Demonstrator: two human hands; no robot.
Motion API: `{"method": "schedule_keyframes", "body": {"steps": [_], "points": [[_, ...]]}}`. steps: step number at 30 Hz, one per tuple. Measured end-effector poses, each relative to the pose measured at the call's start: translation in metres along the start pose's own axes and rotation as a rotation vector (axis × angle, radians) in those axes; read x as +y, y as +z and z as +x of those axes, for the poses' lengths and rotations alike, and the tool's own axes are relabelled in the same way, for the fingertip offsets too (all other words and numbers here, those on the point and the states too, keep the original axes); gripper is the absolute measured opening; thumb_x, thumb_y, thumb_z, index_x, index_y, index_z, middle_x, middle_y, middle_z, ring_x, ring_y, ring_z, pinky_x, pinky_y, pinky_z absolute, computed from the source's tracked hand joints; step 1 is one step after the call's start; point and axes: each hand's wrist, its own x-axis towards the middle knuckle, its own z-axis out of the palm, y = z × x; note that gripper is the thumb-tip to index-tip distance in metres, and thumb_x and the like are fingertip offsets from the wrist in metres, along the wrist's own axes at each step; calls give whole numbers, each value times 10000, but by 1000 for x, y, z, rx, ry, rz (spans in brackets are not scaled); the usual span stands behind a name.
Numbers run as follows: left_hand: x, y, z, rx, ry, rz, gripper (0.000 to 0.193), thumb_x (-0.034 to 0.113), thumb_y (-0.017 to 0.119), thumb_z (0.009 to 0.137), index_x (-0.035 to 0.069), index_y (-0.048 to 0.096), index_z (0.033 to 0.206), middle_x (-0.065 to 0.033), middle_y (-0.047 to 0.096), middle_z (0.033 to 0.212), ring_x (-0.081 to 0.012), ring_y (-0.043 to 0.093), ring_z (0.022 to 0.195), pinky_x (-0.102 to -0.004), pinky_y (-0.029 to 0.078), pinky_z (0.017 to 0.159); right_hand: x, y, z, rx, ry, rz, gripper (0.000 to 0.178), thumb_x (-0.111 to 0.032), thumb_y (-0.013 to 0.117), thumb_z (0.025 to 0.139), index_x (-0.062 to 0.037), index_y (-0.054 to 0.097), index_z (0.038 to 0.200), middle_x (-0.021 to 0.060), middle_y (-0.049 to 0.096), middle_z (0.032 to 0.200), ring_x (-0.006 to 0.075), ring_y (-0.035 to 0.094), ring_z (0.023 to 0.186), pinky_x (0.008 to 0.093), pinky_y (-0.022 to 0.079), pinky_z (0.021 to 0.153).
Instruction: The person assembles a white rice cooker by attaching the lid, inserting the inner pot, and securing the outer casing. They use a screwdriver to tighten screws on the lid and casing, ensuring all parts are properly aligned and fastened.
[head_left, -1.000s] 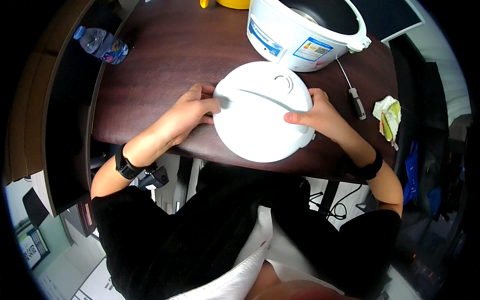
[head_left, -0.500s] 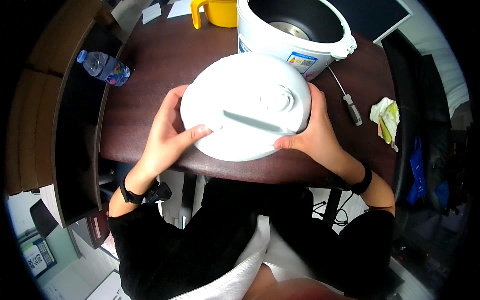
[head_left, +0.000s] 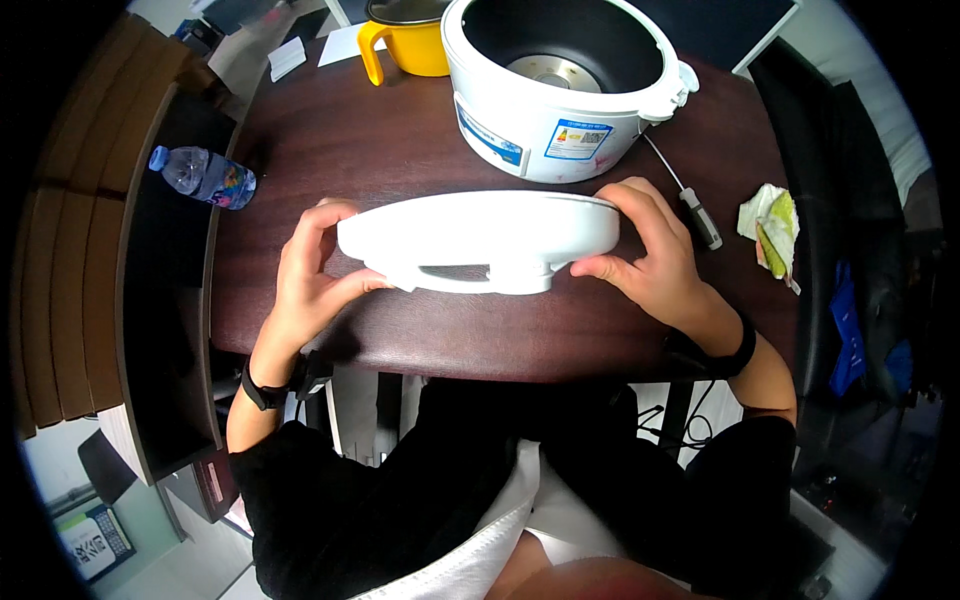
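Between my two hands a round white rice cooker lid (head_left: 470, 228) is held up on edge above the near part of the table, its handle side turned toward me. My left hand (head_left: 318, 262) is closed on the lid's left rim, thumb low near the handle. On the opposite rim my right hand (head_left: 650, 245) grips with the fingers on top and the thumb below. Past the lid stands the white rice cooker body (head_left: 540, 125), uncovered, with a dark inside wall and a metal heating plate (head_left: 555, 72) at the bottom. The lid's inner face is hidden.
A screwdriver (head_left: 702, 215) lies right of the cooker body, with a crumpled green and white cloth (head_left: 770, 230) beyond it. A yellow pot with a handle (head_left: 415, 45) stands at the back. A water bottle (head_left: 205, 177) lies at the table's left edge (head_left: 225, 230).
Both hands have tilted the lid, so its top, which faced up, now faces me and its edge shows. The cooker body and other things sit slightly shifted in the view.
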Motion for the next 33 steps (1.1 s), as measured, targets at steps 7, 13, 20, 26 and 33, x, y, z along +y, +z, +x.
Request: {"method": "schedule_keyframes", "body": {"steps": [7,13,20,26,33], "points": [[-1,-6,6,-30,209,14,674,190,940,707,38,543,1229,-145,665,1166,-231,671,1090,-363,548,938,0,-2,5,54,-212,8,687,-338,916,710,28,587,1190,147,627,1051,256,610,917,337,512,793],[21,-17,17,289,62,-121,964,274,998,615,-29,506,1386,-148,640,1300,-245,646,1194,-384,523,1032,-12,-9,22,186,-59,154,757,-356,912,734,-15,584,1324,130,655,1108,251,683,1027,336,571,847],[24,-10,80,364,-131,-634,696,467,731,951,-31,519,1389,-129,658,1249,-203,655,1134,-378,534,980,-6,-40,62,264,64,371,687,-369,726,967,63,476,1439,154,639,1302,257,675,1135,363,601,935],[56,23,117,222,-74,-926,701,421,697,958,-12,475,1463,-170,617,1354,-286,615,1241,-414,526,1029,30,-82,82,292,351,896,488,-279,467,1118,64,470,1464,156,593,1418,192,565,1313,334,428,1143],[55,26,172,-8,-128,-1402,307,126,668,993,-9,638,1267,-126,692,1265,-219,671,1160,-386,559,1011,28,-85,81,425,526,1003,450,-258,443,1124,19,469,1479,116,540,1491,183,526,1356,344,421,1170]]}}
